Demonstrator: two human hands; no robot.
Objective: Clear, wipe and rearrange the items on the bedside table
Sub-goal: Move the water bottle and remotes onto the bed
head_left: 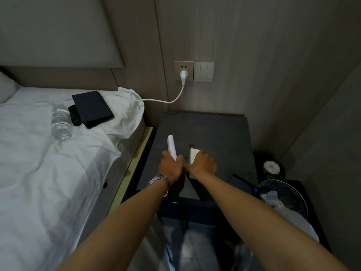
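The dark bedside table (214,130) stands between the bed and the wall. My left hand (171,166), with a metal watch on the wrist, grips a slim white stick-shaped object (172,145) that points away from me over the tabletop. My right hand (202,163) presses down on a folded white tissue (194,153) lying on the table's front half. The two hands almost touch. On the bed lie a dark flat case (91,108), a small black item (73,115) under it, and a clear water bottle (60,122).
A white cable (172,100) runs from the wall socket (183,72) to the bed's pillow area. A lined waste bin (283,196) and a black kettle (271,168) sit to the table's right. The bed (48,173) is on the left. A dark blue item (242,182) hangs at the table's front right corner.
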